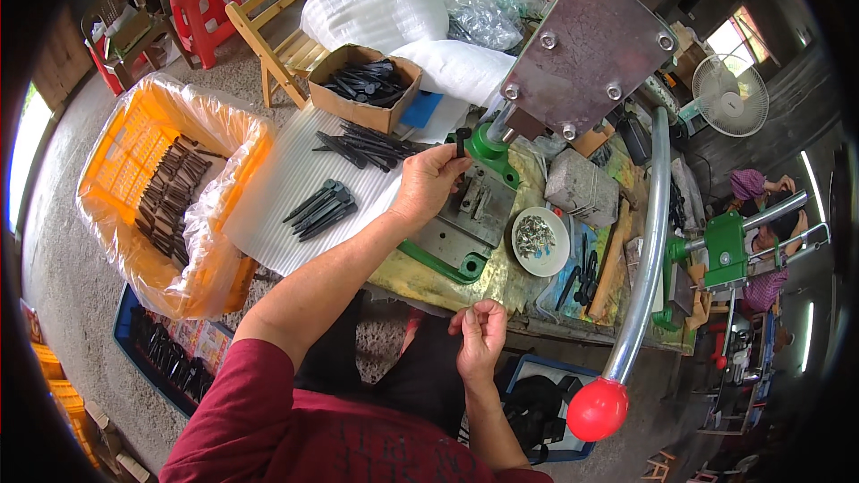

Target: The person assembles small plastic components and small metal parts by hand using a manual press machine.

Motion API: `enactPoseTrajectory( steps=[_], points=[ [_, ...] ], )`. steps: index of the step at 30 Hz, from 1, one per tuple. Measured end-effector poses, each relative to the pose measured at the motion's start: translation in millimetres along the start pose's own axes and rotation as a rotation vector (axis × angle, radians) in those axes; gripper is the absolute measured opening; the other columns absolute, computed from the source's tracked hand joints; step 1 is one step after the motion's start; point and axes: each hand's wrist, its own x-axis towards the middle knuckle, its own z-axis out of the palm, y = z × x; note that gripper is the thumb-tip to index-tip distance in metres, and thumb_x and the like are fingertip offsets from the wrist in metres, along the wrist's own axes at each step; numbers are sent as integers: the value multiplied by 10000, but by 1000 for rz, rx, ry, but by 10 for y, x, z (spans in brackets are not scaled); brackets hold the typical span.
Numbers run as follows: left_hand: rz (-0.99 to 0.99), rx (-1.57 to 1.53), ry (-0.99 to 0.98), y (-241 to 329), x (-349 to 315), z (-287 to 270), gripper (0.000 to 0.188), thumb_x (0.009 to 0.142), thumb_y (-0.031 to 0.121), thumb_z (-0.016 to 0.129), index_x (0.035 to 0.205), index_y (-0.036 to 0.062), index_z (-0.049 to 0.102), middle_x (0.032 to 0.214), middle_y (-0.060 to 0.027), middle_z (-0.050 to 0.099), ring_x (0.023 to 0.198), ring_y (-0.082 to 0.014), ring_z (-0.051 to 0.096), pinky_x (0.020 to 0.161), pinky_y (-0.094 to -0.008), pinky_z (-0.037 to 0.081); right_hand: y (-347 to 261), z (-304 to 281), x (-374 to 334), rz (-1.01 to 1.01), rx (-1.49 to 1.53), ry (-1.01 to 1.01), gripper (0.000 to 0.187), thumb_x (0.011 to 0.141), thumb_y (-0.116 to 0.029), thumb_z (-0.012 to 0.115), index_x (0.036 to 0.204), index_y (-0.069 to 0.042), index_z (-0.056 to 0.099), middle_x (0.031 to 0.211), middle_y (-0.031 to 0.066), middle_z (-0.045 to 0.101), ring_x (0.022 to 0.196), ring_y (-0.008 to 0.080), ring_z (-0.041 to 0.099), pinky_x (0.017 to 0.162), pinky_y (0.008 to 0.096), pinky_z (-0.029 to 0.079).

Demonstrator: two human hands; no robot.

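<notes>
at the green press (488, 156) on the desk (429, 282), our left hand (428, 183) pinched a black plastic piece (462, 141) into the fixture; our right hand (480, 333) held something tiny. we judged loading underway, the red-knobbed lever (640, 259) untouched.

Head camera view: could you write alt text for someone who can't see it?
A person's left hand holds a small black part at a green hand press on a cluttered workbench, while the right hand pinches something tiny near the body. A red-knobbed lever, a bowl of small metal pieces and an orange crate of black parts surround them.
</notes>
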Motion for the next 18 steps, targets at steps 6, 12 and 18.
enactPoseTrajectory(
  steps=[6, 12, 18],
  points=[
    [28, 57, -21, 19, 7, 19, 109, 783, 94, 584, 871, 33, 604, 683, -3, 582, 607, -55, 534, 520, -214, 465, -10, -35, -7, -4, 6, 5, 126, 855, -85, 478, 949, -44, 405, 732, 68, 517, 638, 105, 491, 568, 218, 421],
    [467, 318, -117, 84, 52, -20, 122, 724, 76, 599, 760, -9, 519, 719, -165, 531, 667, -350, 524, 571, -374, 414, -251, -119, 78, -209, -86, 78, 78, 840, -80, 452, 883, -16, 452, 695, 96, 512, 586, 136, 472, 551, 239, 397],
    [534, 324, -91, 8, 60, 5, 136, 715, 71, 608, 732, -6, 497, 683, -148, 507, 654, -341, 516, 555, -368, 408, -1047, -175, 353, -879, -267, 162, 168, 824, -172, 447, 881, -16, 469, 800, 135, 506, 746, 230, 479, 700, 362, 404]
  ],
)
